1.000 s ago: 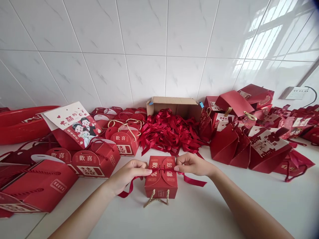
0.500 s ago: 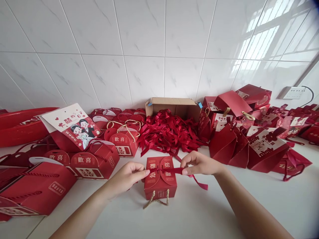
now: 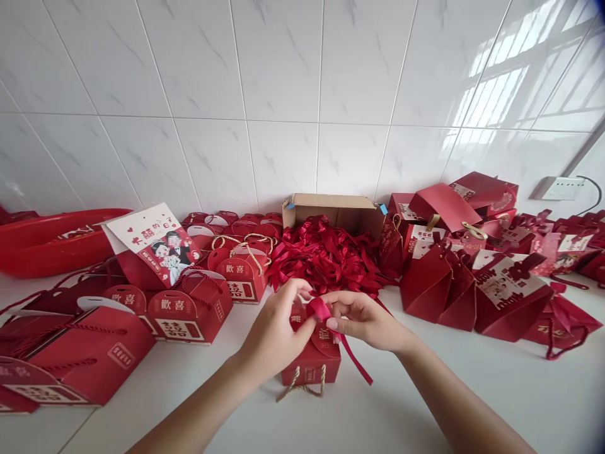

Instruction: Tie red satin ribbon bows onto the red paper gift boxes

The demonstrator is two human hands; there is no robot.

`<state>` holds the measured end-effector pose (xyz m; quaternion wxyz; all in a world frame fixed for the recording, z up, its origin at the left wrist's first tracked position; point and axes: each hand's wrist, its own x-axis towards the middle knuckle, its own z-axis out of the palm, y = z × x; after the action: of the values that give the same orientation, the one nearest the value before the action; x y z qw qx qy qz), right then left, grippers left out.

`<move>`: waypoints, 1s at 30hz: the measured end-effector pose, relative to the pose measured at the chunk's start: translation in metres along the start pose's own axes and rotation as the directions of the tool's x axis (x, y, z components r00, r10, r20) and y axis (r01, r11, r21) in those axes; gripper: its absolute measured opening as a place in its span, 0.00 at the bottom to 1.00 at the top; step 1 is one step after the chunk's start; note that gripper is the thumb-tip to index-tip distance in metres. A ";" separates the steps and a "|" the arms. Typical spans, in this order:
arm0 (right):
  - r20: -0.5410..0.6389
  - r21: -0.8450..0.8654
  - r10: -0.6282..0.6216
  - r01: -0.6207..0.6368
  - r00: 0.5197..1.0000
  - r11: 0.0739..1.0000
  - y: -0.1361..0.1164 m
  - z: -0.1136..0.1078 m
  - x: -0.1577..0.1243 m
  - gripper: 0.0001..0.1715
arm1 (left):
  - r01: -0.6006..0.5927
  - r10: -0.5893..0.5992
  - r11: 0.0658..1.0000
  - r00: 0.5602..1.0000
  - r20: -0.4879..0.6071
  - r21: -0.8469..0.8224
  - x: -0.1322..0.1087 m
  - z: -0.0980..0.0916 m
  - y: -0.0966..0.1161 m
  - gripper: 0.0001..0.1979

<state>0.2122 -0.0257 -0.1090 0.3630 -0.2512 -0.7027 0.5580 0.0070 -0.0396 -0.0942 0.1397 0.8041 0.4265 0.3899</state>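
Observation:
A small red gift box point(image 3: 309, 367) with gold rope handles stands on the white counter in front of me. Above its lid, a dark red ribbon point(image 3: 319, 309) is bent into a loop, and one tail hangs down past the box's right side. My left hand point(image 3: 283, 321) is closed on the ribbon from the left, partly covering the lid. From the right, my right hand point(image 3: 362, 318) pinches the ribbon with thumb and fingers. Both hands nearly meet over the box. The knot itself is hidden behind the fingers.
Behind the box, a cardboard carton point(image 3: 335, 202) lies with a heap of red ribbons point(image 3: 331, 255) spilling out. Red gift boxes point(image 3: 184, 312) crowd the left, near a red basin point(image 3: 57, 236). More red boxes point(image 3: 505, 290) stand at the right, below a wall socket point(image 3: 560, 188).
My hands have come together from the two sides of the box to above its lid. The ribbon, stretched out straight before, now forms a loop between them.

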 end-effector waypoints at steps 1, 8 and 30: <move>-0.013 -0.013 0.005 -0.005 1.000 1.000 0.001 0.002 0.000 0.17 | -0.025 0.024 0.999 0.999 -0.037 -0.022 0.004 0.005 -0.002 0.11; -0.238 -0.124 0.017 -0.047 0.971 0.991 0.009 0.021 0.004 0.15 | -0.199 0.248 0.963 0.918 -0.309 0.184 0.006 0.013 -0.016 0.13; -0.301 -0.402 -0.159 0.026 0.940 0.915 0.022 0.040 0.009 0.15 | 0.517 -0.401 0.803 0.837 0.373 -0.296 -0.027 -0.011 -0.050 0.18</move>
<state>0.1742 -0.0372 -0.1328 0.4429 -0.3738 -0.7413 0.3385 -0.0394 -0.0323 -0.1286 0.4473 0.6801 0.4996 0.2963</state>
